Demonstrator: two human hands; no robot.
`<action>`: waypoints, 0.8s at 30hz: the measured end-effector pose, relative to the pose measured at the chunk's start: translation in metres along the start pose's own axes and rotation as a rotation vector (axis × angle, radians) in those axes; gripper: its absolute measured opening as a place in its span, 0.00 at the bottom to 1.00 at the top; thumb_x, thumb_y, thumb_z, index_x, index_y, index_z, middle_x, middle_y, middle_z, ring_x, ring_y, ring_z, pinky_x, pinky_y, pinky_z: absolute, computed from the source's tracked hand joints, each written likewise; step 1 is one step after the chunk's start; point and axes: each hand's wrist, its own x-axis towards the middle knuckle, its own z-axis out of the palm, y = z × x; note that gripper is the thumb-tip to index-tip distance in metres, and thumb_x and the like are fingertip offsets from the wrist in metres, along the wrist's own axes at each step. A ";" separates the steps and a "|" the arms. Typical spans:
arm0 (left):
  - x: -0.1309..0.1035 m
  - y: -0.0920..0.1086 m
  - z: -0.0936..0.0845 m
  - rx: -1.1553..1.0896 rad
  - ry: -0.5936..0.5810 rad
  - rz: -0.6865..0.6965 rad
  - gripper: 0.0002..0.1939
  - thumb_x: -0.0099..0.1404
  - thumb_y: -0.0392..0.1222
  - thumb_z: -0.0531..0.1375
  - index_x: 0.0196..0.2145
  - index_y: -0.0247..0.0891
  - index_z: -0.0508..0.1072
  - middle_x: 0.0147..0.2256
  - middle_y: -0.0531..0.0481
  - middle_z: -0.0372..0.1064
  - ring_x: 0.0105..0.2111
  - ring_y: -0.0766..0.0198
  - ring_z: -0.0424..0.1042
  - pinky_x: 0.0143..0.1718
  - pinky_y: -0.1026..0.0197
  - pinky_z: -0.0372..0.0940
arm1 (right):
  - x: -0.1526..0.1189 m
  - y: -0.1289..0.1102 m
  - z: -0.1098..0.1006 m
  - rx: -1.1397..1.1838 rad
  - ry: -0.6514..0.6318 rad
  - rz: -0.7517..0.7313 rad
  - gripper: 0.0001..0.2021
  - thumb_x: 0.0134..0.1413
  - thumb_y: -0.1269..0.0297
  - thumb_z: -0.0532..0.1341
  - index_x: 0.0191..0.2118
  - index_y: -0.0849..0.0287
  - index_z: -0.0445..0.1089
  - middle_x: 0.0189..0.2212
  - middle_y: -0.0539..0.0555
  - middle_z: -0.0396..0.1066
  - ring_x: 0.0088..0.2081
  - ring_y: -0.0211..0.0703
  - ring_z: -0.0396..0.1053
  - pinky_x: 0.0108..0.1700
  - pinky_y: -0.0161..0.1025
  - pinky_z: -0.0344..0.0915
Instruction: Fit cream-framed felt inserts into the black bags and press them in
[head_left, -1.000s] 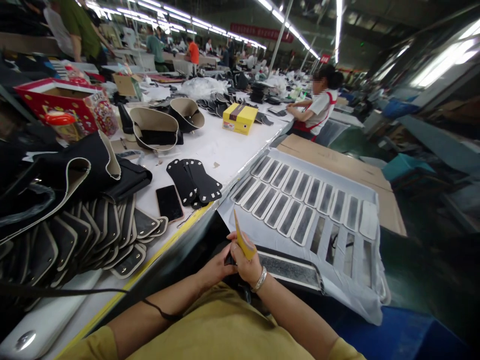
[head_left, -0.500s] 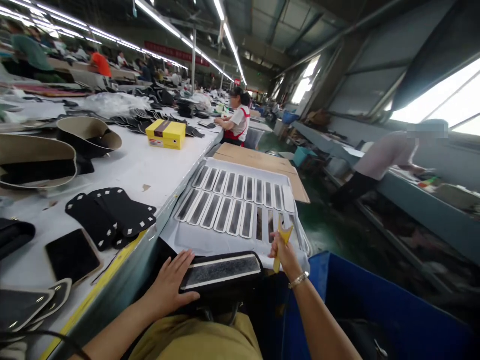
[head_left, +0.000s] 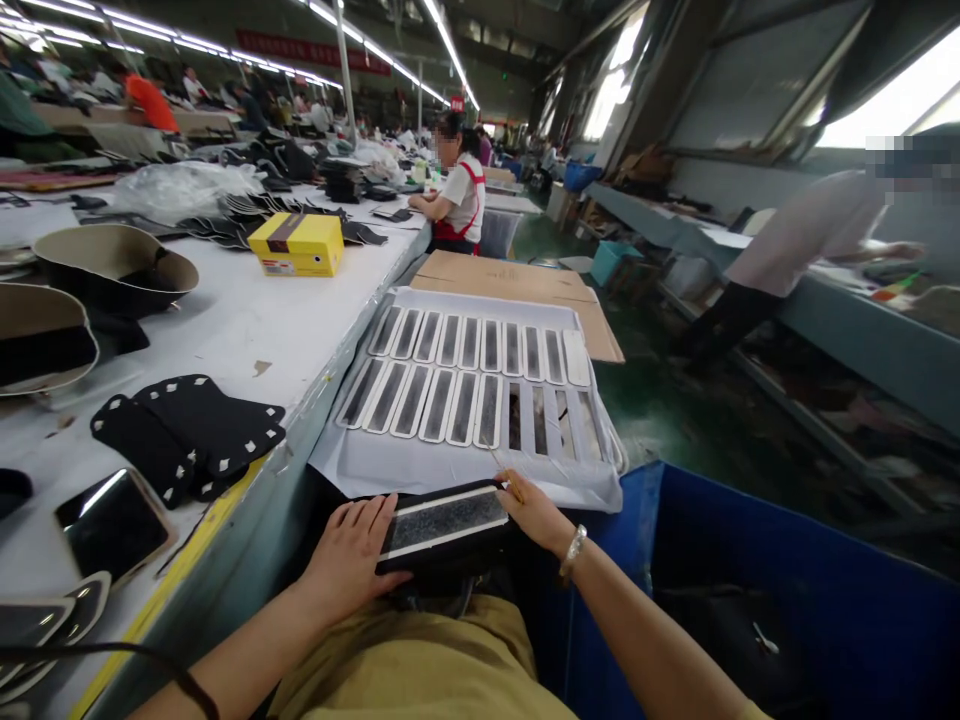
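the right hand (head_left: 536,510), grip closed on a yellow tool (head_left: 516,490), is now reaching the dark panel (head_left: 446,522) at three o'clock, so both are engaging it, the left hand (head_left: 349,545) lying open at nine.

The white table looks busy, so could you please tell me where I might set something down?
The widest bare patch on the table, small scraps aside, lies between the yellow box and the black pieces; another separates box and right edge. It is crowded around the phone and beyond the box.
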 end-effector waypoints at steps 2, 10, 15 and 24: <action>0.003 0.002 -0.004 0.003 -0.028 -0.035 0.42 0.51 0.60 0.59 0.59 0.35 0.56 0.55 0.38 0.60 0.53 0.47 0.58 0.54 0.47 0.49 | 0.000 -0.003 0.002 -0.028 0.043 -0.055 0.09 0.46 0.62 0.59 0.36 0.57 0.66 0.23 0.46 0.60 0.27 0.37 0.57 0.34 0.37 0.56; 0.020 -0.016 -0.019 -0.067 -0.117 0.065 0.45 0.48 0.61 0.61 0.57 0.32 0.57 0.55 0.36 0.59 0.54 0.47 0.58 0.55 0.49 0.51 | -0.010 0.008 0.022 0.220 0.078 0.053 0.17 0.49 0.49 0.53 0.35 0.58 0.60 0.18 0.42 0.50 0.18 0.32 0.51 0.22 0.33 0.53; 0.038 -0.031 -0.027 -0.105 -0.123 0.109 0.46 0.46 0.61 0.62 0.57 0.32 0.56 0.55 0.36 0.59 0.55 0.46 0.58 0.55 0.48 0.52 | -0.001 0.000 0.025 0.388 0.072 0.151 0.17 0.44 0.51 0.58 0.35 0.58 0.59 0.18 0.40 0.49 0.16 0.28 0.48 0.19 0.30 0.49; 0.036 -0.047 -0.022 -0.159 -0.125 0.148 0.46 0.45 0.58 0.64 0.57 0.35 0.56 0.55 0.37 0.58 0.55 0.48 0.57 0.56 0.47 0.50 | 0.003 -0.006 0.024 0.502 -0.013 0.356 0.17 0.43 0.50 0.61 0.28 0.56 0.56 0.15 0.39 0.49 0.14 0.27 0.46 0.16 0.29 0.46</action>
